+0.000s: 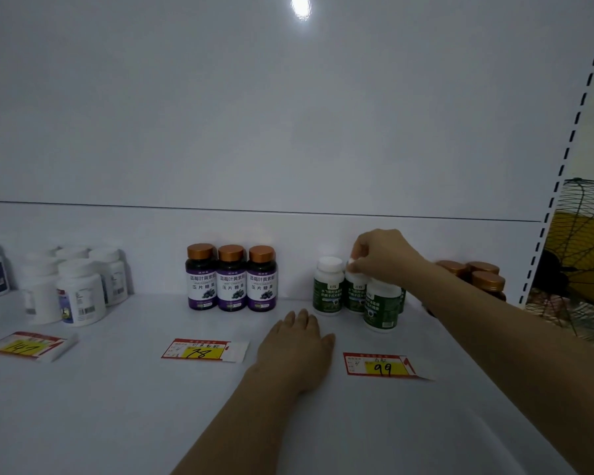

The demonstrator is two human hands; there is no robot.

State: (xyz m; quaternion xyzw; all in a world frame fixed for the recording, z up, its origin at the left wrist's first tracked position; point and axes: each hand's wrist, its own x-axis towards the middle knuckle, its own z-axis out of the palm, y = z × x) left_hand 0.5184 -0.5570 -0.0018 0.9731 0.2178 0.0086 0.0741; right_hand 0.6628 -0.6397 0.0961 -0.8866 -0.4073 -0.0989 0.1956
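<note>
right hand [383,257] gripping cap, green-label bottle [355,296] beneath

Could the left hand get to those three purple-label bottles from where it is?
Probably yes. The left hand lies flat on the shelf, just right of the purple-label bottles and nearer the front; only bare shelf shows between them.

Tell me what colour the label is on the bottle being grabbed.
Dark green, on the bottle; the head view shows it.
</note>
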